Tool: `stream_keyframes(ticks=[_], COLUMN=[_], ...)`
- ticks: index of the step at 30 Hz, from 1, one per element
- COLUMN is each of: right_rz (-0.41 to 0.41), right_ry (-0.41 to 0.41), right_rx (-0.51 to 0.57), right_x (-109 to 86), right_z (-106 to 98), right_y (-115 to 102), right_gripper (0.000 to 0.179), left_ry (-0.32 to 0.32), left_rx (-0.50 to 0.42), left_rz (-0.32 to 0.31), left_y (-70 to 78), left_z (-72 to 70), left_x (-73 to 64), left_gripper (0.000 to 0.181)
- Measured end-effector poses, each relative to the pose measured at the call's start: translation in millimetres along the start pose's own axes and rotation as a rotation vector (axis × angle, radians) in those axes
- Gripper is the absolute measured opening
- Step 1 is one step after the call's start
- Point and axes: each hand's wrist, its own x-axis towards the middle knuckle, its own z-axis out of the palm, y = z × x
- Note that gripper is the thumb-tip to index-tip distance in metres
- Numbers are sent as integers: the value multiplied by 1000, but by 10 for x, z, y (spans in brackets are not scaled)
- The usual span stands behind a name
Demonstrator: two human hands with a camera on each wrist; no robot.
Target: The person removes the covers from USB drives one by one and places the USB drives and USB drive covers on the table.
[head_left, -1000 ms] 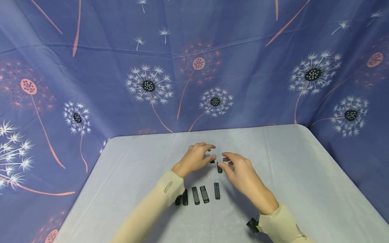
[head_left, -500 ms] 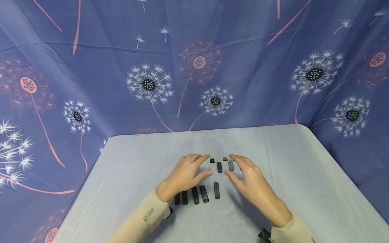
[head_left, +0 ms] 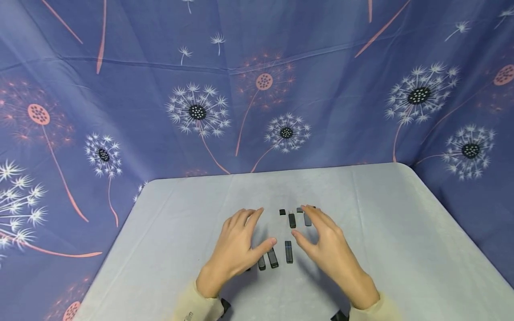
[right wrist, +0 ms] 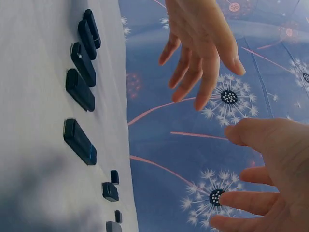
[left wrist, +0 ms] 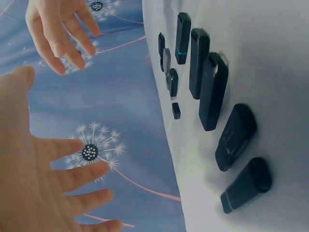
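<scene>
My left hand (head_left: pixel 230 249) hovers over the front row of black USB flash drives, fingers spread, holding nothing. It hides part of that row in the head view. In the left wrist view, several flash drives (left wrist: pixel 214 92) of the row show fully. My right hand (head_left: pixel 335 249) is also raised with spread fingers and holds nothing. Between the hands lies a flash drive with a blue stripe (head_left: pixel 288 252). Farther back, an uncapped black flash drive (head_left: pixel 292 220) lies before its small black cap (head_left: pixel 282 212). A grey flash drive (head_left: pixel 307 220) and grey cap (head_left: pixel 299 210) sit near my right fingertips, partly covered.
Everything lies on a table with a pale cloth (head_left: pixel 381 214). A blue curtain with dandelion prints (head_left: pixel 225 89) hangs behind and along both sides. Another small dark piece is barely visible behind the right fingers.
Both hands have moved apart and away from the back drives. The left hand has come left and nearer, over the front row; the right has shifted slightly right and nearer. The drives stay put.
</scene>
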Motion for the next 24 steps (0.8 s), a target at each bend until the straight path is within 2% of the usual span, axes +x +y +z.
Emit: stream_keyframes(ticks=[5,10,13,19,24], right_rz=[42,6,-17,-36,-67], right_ry=[-19,-41,-58,-124,-128], right_rx=[21,-2,-19,-68,-117], right_x=[-67,-174,-245,-347,-408], right_z=[27,96,136,165,171], right_y=[-49,-87,-104,-146,-134], right_gripper=[66,66,66,69,70], left_ry=[31,6,-21,-26,-33], left_rx=[54,93,93,114,141], left_rz=[0,9,-5,-20,-36], left_y=[22,29,37,27,-4], left_z=[17,61,71,73,95], left_x=[-124,-234,-290,-399,-486], left_gripper=[82,86,88,89,90])
